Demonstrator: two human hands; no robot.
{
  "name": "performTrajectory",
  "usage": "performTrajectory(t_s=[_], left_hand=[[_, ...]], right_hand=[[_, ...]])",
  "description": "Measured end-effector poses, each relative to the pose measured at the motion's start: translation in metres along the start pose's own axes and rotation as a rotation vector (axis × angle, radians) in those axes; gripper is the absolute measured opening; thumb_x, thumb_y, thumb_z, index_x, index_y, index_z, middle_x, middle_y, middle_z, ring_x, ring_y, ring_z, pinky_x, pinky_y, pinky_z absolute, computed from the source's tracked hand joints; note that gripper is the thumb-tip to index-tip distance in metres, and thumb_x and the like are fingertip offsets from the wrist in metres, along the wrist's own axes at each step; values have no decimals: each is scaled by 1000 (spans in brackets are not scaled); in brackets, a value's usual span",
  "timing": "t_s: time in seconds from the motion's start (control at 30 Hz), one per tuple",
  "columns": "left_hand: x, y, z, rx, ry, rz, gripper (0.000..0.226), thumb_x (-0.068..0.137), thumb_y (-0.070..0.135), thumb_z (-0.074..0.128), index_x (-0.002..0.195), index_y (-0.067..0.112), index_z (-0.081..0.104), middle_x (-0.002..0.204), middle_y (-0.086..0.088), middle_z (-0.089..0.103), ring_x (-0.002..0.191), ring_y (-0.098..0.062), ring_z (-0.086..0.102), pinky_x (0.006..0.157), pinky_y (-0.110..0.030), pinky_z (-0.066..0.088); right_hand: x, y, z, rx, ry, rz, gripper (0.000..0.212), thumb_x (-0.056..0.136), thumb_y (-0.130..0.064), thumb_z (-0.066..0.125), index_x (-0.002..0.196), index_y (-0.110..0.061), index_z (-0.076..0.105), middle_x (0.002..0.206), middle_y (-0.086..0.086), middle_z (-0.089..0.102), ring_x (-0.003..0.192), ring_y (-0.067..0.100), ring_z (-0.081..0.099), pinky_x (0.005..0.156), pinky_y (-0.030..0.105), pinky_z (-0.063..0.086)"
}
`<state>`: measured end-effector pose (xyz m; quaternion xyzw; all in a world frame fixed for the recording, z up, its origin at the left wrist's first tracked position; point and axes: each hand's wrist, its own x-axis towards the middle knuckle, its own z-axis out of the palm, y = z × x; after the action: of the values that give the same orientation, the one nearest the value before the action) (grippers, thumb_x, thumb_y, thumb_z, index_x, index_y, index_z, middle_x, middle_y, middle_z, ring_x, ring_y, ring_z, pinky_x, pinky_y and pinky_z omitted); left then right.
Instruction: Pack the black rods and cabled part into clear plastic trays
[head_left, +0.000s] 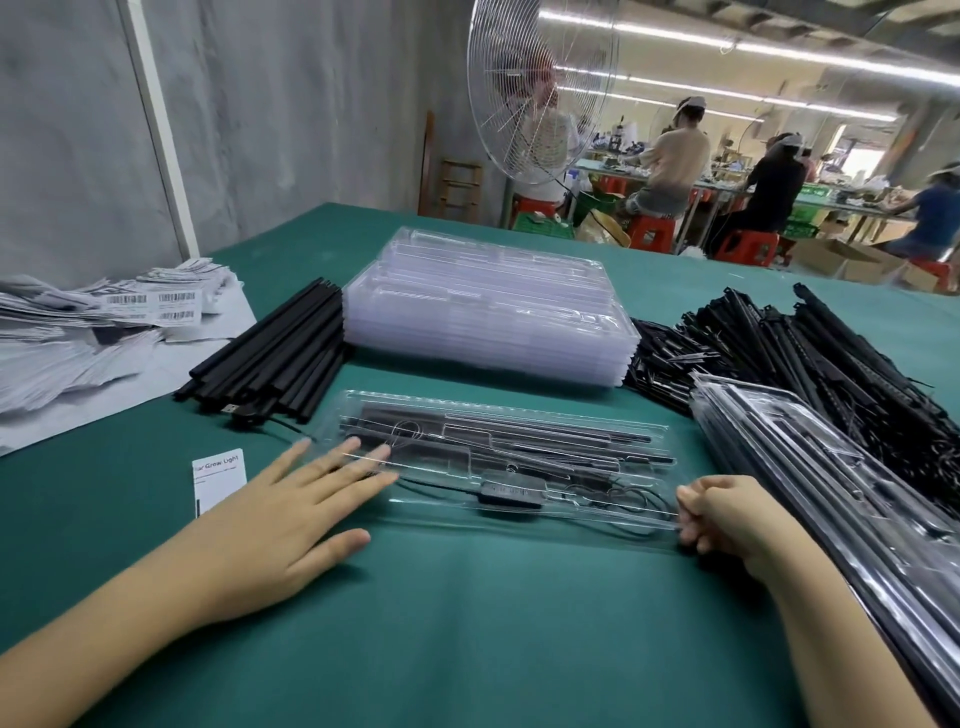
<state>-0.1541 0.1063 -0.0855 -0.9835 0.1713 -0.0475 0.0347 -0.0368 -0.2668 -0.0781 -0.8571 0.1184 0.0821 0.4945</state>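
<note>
Left hand (291, 512) flat on clear tray (571, 415); right hand (727, 517) pinches its end.

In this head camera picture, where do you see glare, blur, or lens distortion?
Head view: glare streaks lie on the packed trays at right; the paper labels at left are smeared by blur; the wide lens makes the white wall strip lean; the front tray is fairly sharp.

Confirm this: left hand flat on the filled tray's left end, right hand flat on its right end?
No. In the head view the right hand curls, pinching the filled tray at its right end; the left hand does lie flat on the left end.
</note>
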Motion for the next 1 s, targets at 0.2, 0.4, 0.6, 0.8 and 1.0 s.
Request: performTrajectory(t_s=[0.2, 0.4, 0.6, 0.8, 1.0], left_hand=[[14, 0, 1, 129, 66, 21, 76, 90, 64, -7, 148, 31, 30, 151, 12, 34, 137, -13, 37, 111, -23, 17], [19, -3, 7, 198, 202, -5, 76, 98, 54, 4, 121, 18, 67, 96, 3, 66, 80, -14, 64, 71, -24, 49], [29, -7, 10, 344, 259, -24, 78, 99, 52, 1, 116, 21, 70, 80, -3, 63, 70, -22, 62, 60, -28, 49], [38, -3, 7, 300, 255, -63, 87, 86, 62, -16, 139, 34, 47, 103, -5, 65, 97, -24, 62, 75, -33, 46], [42, -5, 10, 211, 193, -94, 95, 76, 68, -6, 146, 19, 36, 121, 2, 65, 113, -21, 57, 90, -32, 46]], right_hand=[[0, -3, 1, 12, 0, -1, 36, 97, 0, 44, 61, -1, 45, 55, 12, 47, 29, 9, 46, 29, 14, 33], [-3, -4, 1, 32, -8, 9, 35, 98, 0, 43, 62, -1, 45, 55, 12, 46, 24, 7, 43, 28, 13, 32], [-3, -5, 1, 36, 2, 11, 34, 98, 0, 43, 64, -1, 45, 56, 12, 46, 29, 11, 44, 28, 13, 32], [-4, -4, 2, 35, 7, 4, 34, 97, 0, 43, 63, -1, 45, 55, 12, 46, 27, 8, 44, 28, 14, 33], [-4, -4, 2, 39, 13, 7, 33, 97, 0, 43, 64, 0, 46, 55, 12, 46, 29, 9, 45, 29, 14, 34]])
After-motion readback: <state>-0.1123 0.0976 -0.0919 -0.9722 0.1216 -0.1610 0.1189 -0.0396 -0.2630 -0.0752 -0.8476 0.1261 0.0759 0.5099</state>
